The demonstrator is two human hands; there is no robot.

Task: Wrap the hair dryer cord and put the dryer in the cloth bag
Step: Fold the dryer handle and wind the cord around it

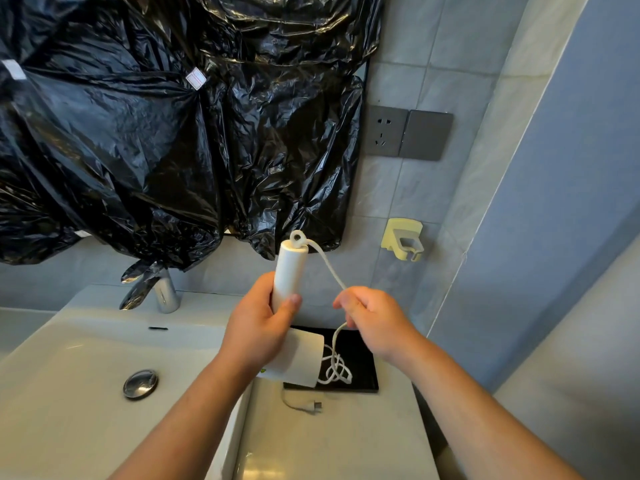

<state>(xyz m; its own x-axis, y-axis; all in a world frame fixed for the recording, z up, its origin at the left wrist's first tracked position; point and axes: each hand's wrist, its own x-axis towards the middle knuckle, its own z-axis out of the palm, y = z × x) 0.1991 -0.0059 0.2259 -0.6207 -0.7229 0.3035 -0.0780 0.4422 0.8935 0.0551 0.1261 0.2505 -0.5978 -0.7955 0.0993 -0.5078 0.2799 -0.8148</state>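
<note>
The left hand (pixel 258 327) was curled round the handle of the white hair dryer (pixel 291 268), held handle-up over the counter (pixel 329 445), its barrel above a black tray (pixel 362 351). The right hand (pixel 375 320) pinched the cord (pixel 329 263) — the slack lay tangled on the tray, the plug (pixel 313 407) on the counter just in front. White tags (pixel 196 78) on the black plastic sheeting (pixel 138 150) behind carried nothing legible. A wall socket (pixel 384 135) and a yellow holder (pixel 403 239) sat to the right — the sink (pixel 69 393) lay to the left.

No legible text, the white tags (pixel 195 78) on the black plastic sheeting (pixel 138 140) too blurred to read
</note>
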